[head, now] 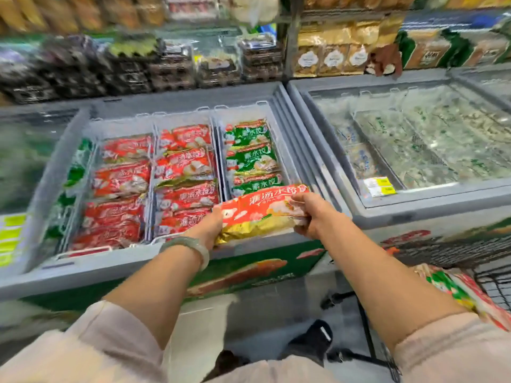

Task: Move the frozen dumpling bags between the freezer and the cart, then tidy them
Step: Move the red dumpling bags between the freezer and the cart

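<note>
I hold a red and gold dumpling bag [260, 214] with both hands over the front right corner of the open freezer [166, 265]. My left hand [207, 228] grips its left end and my right hand [309, 214] grips its right end. Inside the freezer, wire baskets hold rows of red dumpling bags [185, 172] in the left and middle columns and green dumpling bags [250, 156] in the right column. The wire cart [489, 275] stands at the lower right, with more dumpling bags [464, 294] lying in it.
A second chest freezer [414, 211] with a shut glass lid stands to the right. Shelves of packaged goods [171, 64] run behind both freezers. Another person's hand [387, 64] rests on the far shelf. Yellow price tags [11, 233] sit at the left edge.
</note>
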Demonstrator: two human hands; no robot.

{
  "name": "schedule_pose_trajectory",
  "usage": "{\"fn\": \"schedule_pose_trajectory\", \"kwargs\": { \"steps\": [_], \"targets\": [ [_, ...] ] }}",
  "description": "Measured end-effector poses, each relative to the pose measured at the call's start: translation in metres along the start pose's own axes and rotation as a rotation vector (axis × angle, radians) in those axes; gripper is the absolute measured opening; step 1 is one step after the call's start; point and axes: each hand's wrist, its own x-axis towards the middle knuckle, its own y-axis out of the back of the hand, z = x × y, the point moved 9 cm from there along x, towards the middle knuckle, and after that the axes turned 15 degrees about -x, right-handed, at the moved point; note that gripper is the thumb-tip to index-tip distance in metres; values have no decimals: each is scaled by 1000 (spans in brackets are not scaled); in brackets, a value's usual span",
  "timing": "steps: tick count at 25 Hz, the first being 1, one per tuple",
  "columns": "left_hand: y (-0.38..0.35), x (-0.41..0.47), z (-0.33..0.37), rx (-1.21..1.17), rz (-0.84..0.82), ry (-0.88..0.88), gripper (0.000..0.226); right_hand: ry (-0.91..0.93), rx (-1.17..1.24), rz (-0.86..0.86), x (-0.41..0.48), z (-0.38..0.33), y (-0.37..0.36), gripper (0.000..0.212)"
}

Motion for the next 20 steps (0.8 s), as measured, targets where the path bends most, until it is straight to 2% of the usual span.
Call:
{"fn": "schedule_pose_trajectory", "kwargs": {
  "steps": [3, 7, 10, 13, 20],
  "targets": [
    [82, -3, -1, -61, 106, 18, 39, -17, -160, -68, 7, 4, -70, 21],
    [152, -1, 4, -142, 213, 27, 32, -33, -311, -125, 18, 0, -132, 22],
    [177, 9, 15, -84, 261, 23, 33, -41, -417, -126, 39, -11, -153, 25],
    [202, 38, 28, -71, 358, 54, 36, -76, -532, -128, 68, -26, -171, 19],
    [213, 120, 54, 102, 290, 177, 34, -126, -803, -190, 152, -66, -202, 24]
  ]
}}
